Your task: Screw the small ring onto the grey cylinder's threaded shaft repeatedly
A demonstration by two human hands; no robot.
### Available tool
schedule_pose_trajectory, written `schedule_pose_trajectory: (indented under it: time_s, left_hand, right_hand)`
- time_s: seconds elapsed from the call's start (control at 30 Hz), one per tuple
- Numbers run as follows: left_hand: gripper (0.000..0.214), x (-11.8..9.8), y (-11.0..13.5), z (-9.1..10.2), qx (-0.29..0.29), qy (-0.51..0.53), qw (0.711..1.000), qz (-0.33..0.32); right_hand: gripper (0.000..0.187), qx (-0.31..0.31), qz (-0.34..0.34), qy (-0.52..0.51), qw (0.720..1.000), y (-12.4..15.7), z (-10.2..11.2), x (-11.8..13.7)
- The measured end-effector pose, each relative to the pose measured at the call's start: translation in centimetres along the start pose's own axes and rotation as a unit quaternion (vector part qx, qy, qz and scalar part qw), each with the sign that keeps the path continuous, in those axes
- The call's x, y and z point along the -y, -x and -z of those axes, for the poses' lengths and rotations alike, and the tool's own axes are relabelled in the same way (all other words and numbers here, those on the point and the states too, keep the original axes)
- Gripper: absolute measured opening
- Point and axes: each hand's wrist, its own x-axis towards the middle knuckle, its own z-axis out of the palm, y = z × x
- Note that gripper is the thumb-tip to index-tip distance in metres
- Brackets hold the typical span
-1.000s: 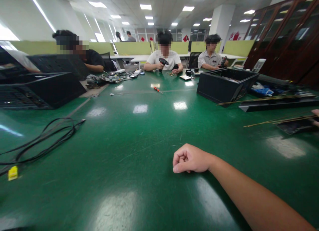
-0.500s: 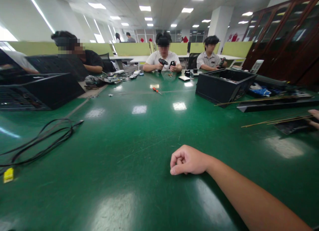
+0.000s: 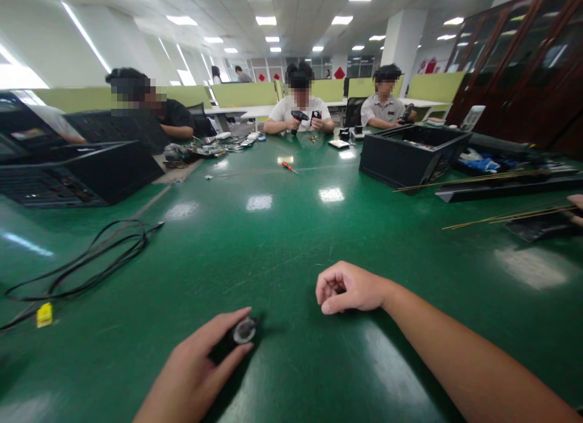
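Observation:
In the lower middle of the head view, my left hand [image 3: 195, 365] grips a small dark round object [image 3: 245, 330] with a silvery ring on its end. The thumb and fingers press on it from both sides, and its exact kind cannot be made out. My right hand [image 3: 348, 287] rests on the green table [image 3: 282, 247] with its fingers loosely curled in. Nothing shows inside that curl. A bare stretch of tabletop separates the two hands.
Black cables [image 3: 98, 259] with a yellow tag [image 3: 44, 315] lie at left, near a black computer case [image 3: 91, 174]. Farther off are a red screwdriver [image 3: 288, 166] and another case [image 3: 405, 158]. Thin yellowish rods [image 3: 483, 219] lie right, beside another person's hand. People sit opposite.
My left hand has come into view from below, holding the small round object. My right hand stays curled in nearly the same place, and the view has shifted slightly.

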Motion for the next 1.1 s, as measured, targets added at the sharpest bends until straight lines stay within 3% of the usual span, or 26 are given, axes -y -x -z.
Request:
schedule_pose_trajectory:
  time_s: [0.07, 0.17, 0.27, 0.43, 0.6, 0.7, 0.9, 1.1]
  left_hand:
    - [0.042, -2.8, -2.5, -2.6, 0.058, 0.053, 0.997, -0.008]
    - [0.028, -6.1, -5.9, -5.2, 0.132, 0.145, 0.98, -0.037]
    - [0.025, -7.4, -8.2, -6.3, 0.132, 0.205, 0.966, -0.091]
    - [0.031, -6.8, -9.0, -6.6, 0.111, 0.247, 0.953, -0.136]
    - [0.039, -6.1, -8.3, -6.6, 0.045, 0.234, 0.969, -0.059]
    - [0.03, -6.1, -8.3, -6.5, 0.02, 0.225, 0.973, -0.033]
    - [0.025, -6.6, -8.8, -6.1, 0.022, 0.224, 0.973, -0.06]
    - [0.025, -6.4, -9.2, -6.0, 0.035, 0.229, 0.972, -0.042]
  right_hand:
    - [0.032, -0.009, 0.005, 0.006, 1.0, 0.2, 0.0, -0.1]
    - [0.047, 0.005, 0.0, 0.007, 1.0, 0.4, 0.2, -0.2]
    - [0.05, -0.011, 0.025, 0.059, 0.998, 0.5, 0.2, 0.0]
    - [0.045, -0.049, 0.058, 0.08, 0.994, 0.4, 0.1, 0.2]
    - [0.053, -0.079, 0.055, 0.086, 0.992, 0.4, -0.2, 0.0]
    - [0.046, -0.107, 0.058, 0.129, 0.984, 0.4, -0.4, 0.2]
    - [0.032, -0.125, 0.069, 0.202, 0.969, 0.3, -0.8, 0.8]
    - [0.028, -0.15, 0.074, 0.223, 0.96, -0.1, -1.0, 0.3]
